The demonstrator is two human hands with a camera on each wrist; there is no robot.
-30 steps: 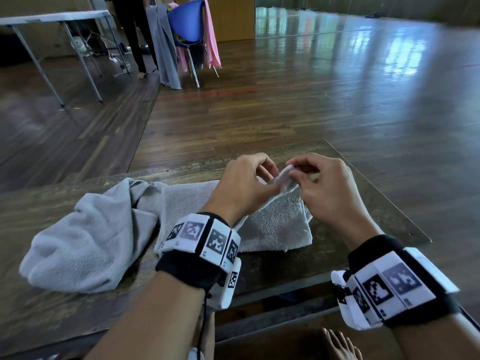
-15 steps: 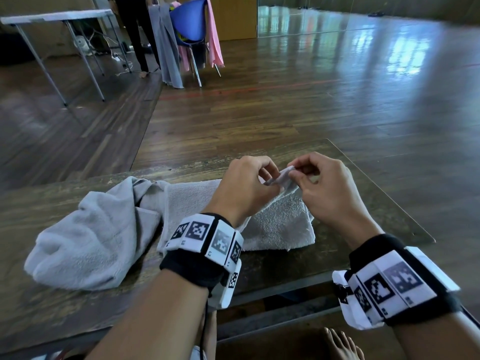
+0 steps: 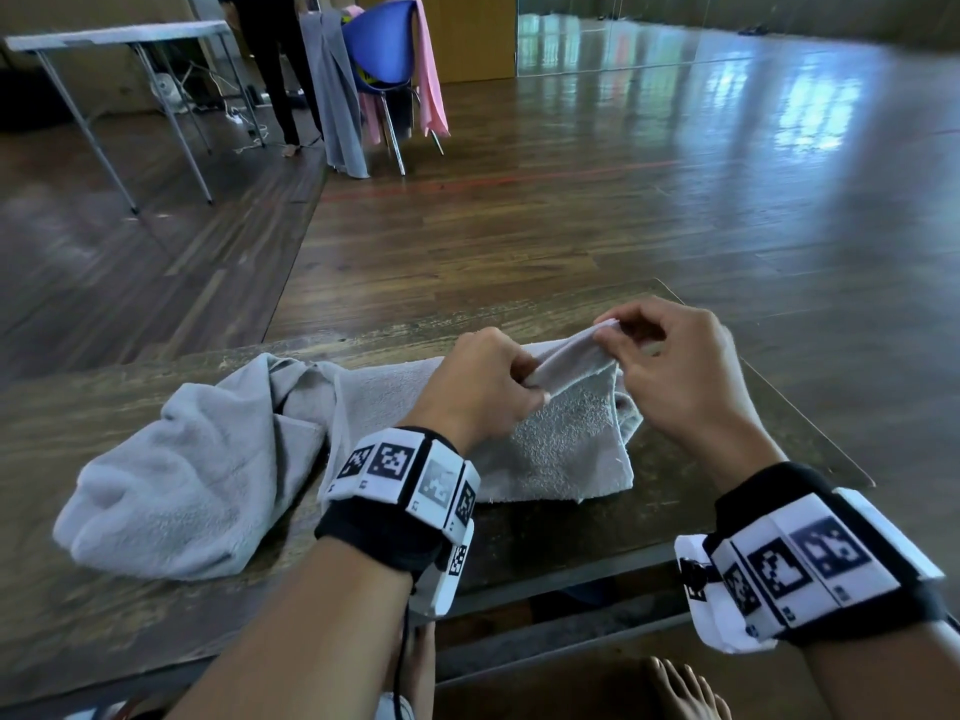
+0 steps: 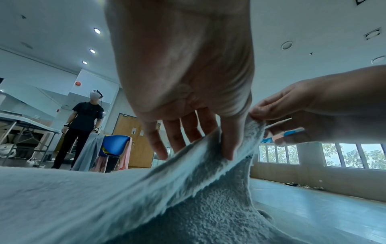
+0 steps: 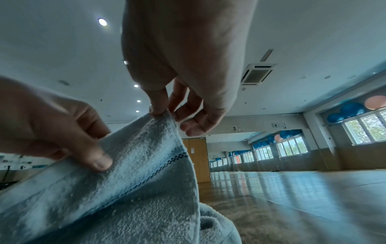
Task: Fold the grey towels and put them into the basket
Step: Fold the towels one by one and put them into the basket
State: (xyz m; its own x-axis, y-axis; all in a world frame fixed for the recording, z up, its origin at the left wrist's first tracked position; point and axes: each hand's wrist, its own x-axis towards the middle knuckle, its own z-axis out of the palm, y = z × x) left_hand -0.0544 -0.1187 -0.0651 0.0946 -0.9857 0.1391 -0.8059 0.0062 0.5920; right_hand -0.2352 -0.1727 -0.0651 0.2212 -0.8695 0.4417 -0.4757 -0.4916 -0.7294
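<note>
Fingers (image 3: 530,379) of both hands pinch lifted grey towel (image 3: 561,444) edge.

On the table (image 3: 727,517) before me lie two towels: the flat towel (image 3: 561,449) at right, the crumpled towel (image 3: 187,491) at left (they touch).

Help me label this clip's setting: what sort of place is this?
Probably a gym or dance studio: a wide polished wood floor, a mirrored wall, and exercise balls stored above the windows.
</note>
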